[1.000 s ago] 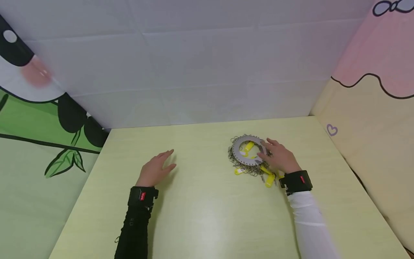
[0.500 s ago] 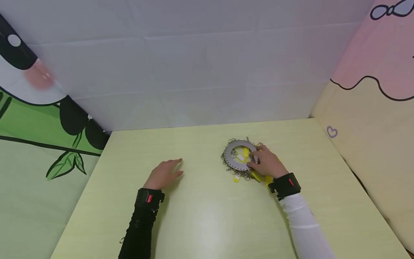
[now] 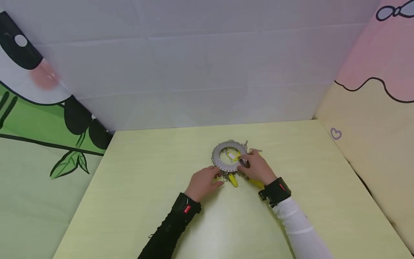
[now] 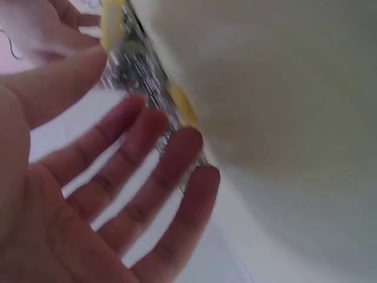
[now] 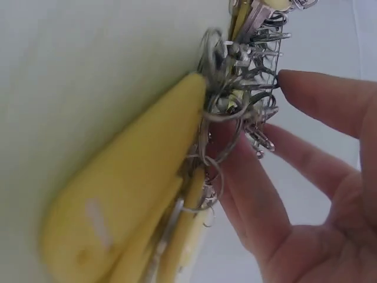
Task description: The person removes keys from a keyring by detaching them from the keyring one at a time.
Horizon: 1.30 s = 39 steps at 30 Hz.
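Head view: near the table's far edge [image 3: 174,133], the grey key-tag ring [image 3: 228,168] is pinched by the right hand [image 3: 259,169]; in the finger-spread left hand [image 3: 201,184], nothing is held. Stiff handling expected; rim grip advised.

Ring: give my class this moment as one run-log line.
right hand: grips ring; left hand: beside ring, contact unclear; yellow tag: near side of ring
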{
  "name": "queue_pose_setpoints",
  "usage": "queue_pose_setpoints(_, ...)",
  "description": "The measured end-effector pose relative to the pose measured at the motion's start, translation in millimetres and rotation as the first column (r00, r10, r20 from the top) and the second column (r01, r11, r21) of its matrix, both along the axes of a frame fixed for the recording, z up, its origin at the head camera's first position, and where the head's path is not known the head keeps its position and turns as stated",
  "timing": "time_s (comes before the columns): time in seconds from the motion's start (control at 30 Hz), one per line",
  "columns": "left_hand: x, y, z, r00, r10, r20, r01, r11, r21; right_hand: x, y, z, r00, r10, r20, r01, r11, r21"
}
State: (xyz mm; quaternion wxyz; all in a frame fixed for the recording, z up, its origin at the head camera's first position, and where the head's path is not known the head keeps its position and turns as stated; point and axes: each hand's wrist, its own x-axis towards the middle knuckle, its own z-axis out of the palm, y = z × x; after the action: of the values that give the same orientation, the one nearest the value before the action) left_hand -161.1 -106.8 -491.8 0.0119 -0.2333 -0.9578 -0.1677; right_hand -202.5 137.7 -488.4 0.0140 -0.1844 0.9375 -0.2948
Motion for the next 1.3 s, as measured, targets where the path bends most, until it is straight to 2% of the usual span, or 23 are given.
queue_pose_setpoints(0.13,8.5,24.6,2.9,0.993,0.109,-0.052,-0.109,0.994,0.011,2.4,-8.8,-0.6,1.000,-0.022,-0.004,0.022,0.999,-0.030)
queue_pose_setpoints(0.27,13.3,38.5,2.6,0.966,0.220,-0.132,-0.226,0.974,-0.028,3.7,-14.5,-1.0,0.998,-0.050,-0.026,0.049,0.998,-0.026)
queue_pose_setpoints(0.33,13.9,41.1,1.4,0.957,0.249,-0.152,-0.257,0.966,-0.036,3.9,-15.9,-1.7,0.998,-0.060,-0.027,0.059,0.998,-0.026)
queue_pose_setpoints(0.4,13.4,40.8,0.5,0.956,0.256,-0.141,-0.261,0.965,-0.019,4.0,-16.2,-2.6,0.997,-0.066,-0.031,0.065,0.997,-0.029)
queue_pose_setpoints(0.53,9.7,31.8,1.4,0.970,0.230,-0.081,-0.226,0.972,0.058,4.1,-15.2,-3.5,0.997,-0.072,-0.028,0.071,0.997,-0.037)
queue_pose_setpoints(0.63,6.8,20.8,7.4,0.981,0.192,-0.015,-0.188,0.972,0.137,3.6,-12.4,-2.6,0.997,-0.072,-0.030,0.071,0.997,-0.043)
queue_pose_setpoints(0.7,5.0,13.1,13.6,0.988,0.154,0.034,-0.157,0.968,0.196,2.4,-9.0,-1.9,0.997,-0.072,-0.033,0.071,0.996,-0.049)
queue_pose_setpoints(0.8,1.5,1.9,22.8,0.988,0.088,0.129,-0.123,0.947,0.296,-0.1,-2.8,-1.5,0.996,-0.087,-0.035,0.085,0.995,-0.047)
queue_pose_setpoints(0.9,-3.2,-9.2,29.0,0.971,0.025,0.237,-0.121,0.909,0.399,-2.4,2.2,-1.8,0.993,-0.112,-0.034,0.111,0.993,-0.036)
queue_pose_setpoints(1.0,-8.5,-18.7,30.4,0.941,-0.021,0.337,-0.153,0.863,0.481,-3.6,6.0,-1.5,0.992,-0.122,-0.031,0.121,0.992,-0.031)
queue_pose_setpoints(1.1,-12.9,-25.5,29.2,0.911,-0.045,0.409,-0.193,0.831,0.522,-3.6,8.4,0.1,0.992,-0.123,-0.022,0.122,0.992,-0.029)
queue_pose_setpoints(1.2,-16.3,-30.9,26.7,0.902,-0.038,0.431,-0.213,0.828,0.518,-3.3,10.3,2.2,0.993,-0.120,-0.012,0.119,0.992,-0.029)
queue_pose_setpoints(1.3,-19.0,-36.5,23.9,0.909,-0.040,0.415,-0.185,0.853,0.489,-2.4,12.6,4.6,0.993,-0.121,-0.008,0.121,0.992,-0.034)
